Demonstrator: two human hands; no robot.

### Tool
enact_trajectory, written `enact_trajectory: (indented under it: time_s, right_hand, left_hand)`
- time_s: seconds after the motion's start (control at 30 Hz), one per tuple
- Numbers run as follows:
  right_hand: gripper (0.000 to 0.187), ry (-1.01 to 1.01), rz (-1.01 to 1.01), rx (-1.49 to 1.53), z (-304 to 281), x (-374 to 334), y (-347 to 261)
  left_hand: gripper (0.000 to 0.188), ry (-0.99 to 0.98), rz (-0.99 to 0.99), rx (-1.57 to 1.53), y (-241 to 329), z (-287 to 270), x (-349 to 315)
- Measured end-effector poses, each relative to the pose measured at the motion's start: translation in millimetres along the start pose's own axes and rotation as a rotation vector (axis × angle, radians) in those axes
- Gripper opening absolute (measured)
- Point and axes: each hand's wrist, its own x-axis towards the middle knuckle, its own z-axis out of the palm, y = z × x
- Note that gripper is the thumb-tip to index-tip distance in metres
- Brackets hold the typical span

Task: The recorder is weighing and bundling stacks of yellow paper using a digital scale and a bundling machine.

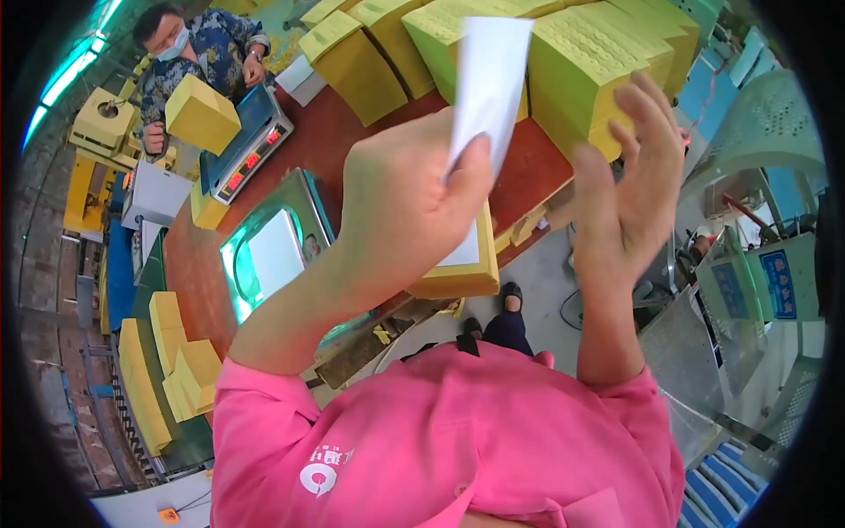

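My left hand [405, 198] is closed, thumb pressed on a narrow white paper sheet [491, 84] that stands up from its grip. To the right, my right hand [629, 189] is raised with its fingers apart and nothing in it. Beneath my left hand, partly hidden by it, lies a yellow paper block [458, 280] with a white sheet on top, at the table's near edge. Left of my left forearm is a shiny green-lit tray [236, 280] holding a white sheet [275, 251].
Large yellow paper stacks [585, 53] line the far side of the red table [198, 264]. At the far left a person [207, 53] stands behind a digital scale [251, 158] bearing a yellow block [202, 114]. More yellow blocks [189, 370] lie at left; metal machinery [748, 273] stands at right.
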Motion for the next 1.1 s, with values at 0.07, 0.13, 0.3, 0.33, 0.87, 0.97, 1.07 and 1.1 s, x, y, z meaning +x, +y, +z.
enact_trajectory:
  time_s: [0.07,0.13,0.3,0.33,0.87,0.97,1.07,1.1]
  right_hand:
    - [0.044,-0.026,0.122,0.283,-4,-16,-13]
    - [0.042,-0.125,0.349,0.634,-5,-27,-33]
    - [0.024,0.263,0.823,0.828,-20,-46,-10]
    - [0.024,0.281,0.824,0.817,-25,-52,1]
    - [0.039,-0.232,1.910,1.193,0,-211,89]
    - [0.040,-0.283,1.982,1.012,10,-198,83]
    - [0.039,-0.239,1.936,0.926,7,-193,70]
    - [0.038,-0.248,1.890,1.019,3,-191,64]
  left_hand:
    - [0.010,0.061,0.459,0.503,-3,18,9]
    - [0.013,0.026,0.622,0.511,4,37,7]
    - [0.042,-0.416,0.459,0.307,24,34,5]
    - [0.045,-0.380,0.486,0.309,20,25,4]
    - [0.048,-0.293,-0.027,0.629,-63,3,-40]
    - [0.050,-0.295,-0.123,0.604,-68,-9,-48]
    - [0.051,-0.294,-0.255,0.437,-72,-19,-53]
    - [0.052,-0.314,-0.297,0.378,-70,-27,-55]
